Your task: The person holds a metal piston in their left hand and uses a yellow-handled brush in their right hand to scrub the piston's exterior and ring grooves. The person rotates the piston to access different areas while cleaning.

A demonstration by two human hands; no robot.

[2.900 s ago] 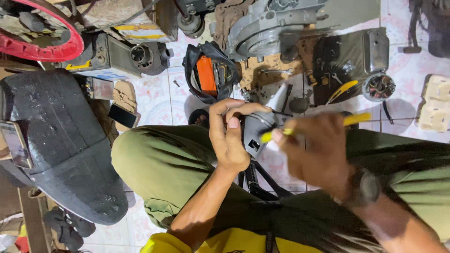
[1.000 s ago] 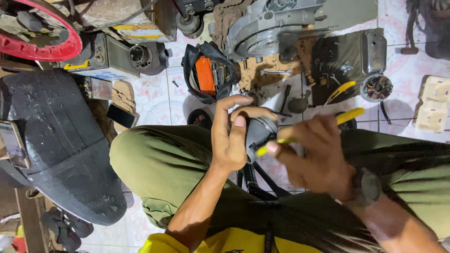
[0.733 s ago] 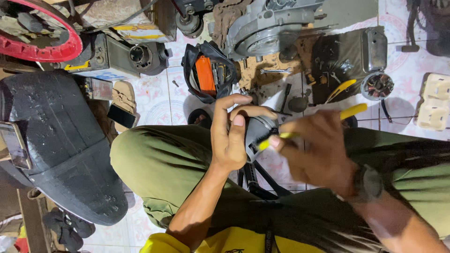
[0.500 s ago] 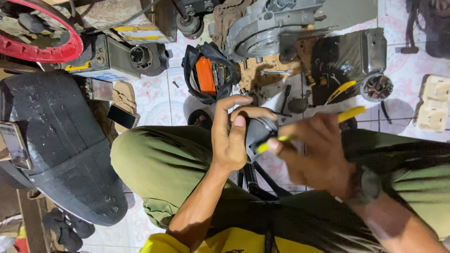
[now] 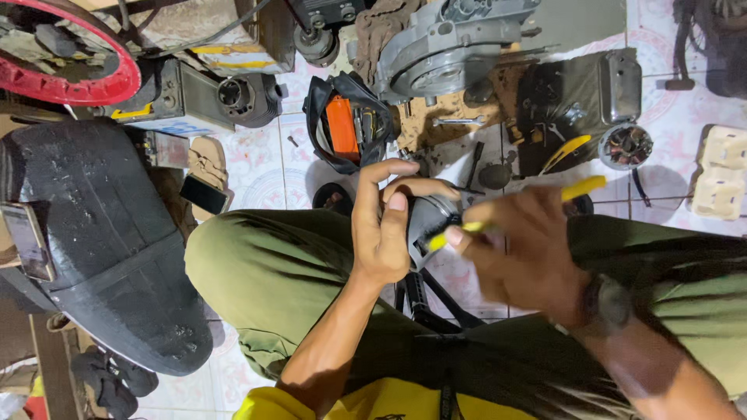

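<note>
Single view, head-worn camera, looking steeply down over the person's own lap. Close range: left hand [image 5: 385,233] and right hand [image 5: 521,253] sit mid-frame, knees in olive trousers [image 5: 264,272] just under them. Tiled floor [image 5: 264,167] fills the upper half; black scooter seat [image 5: 93,241] at left edge. No second view to overlap.

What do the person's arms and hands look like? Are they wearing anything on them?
Both hands are bare, with no gloves. The left hand has a bare forearm with no sleeve showing. The right hand looks blurry, and a dark wristwatch sits on its wrist.
</note>
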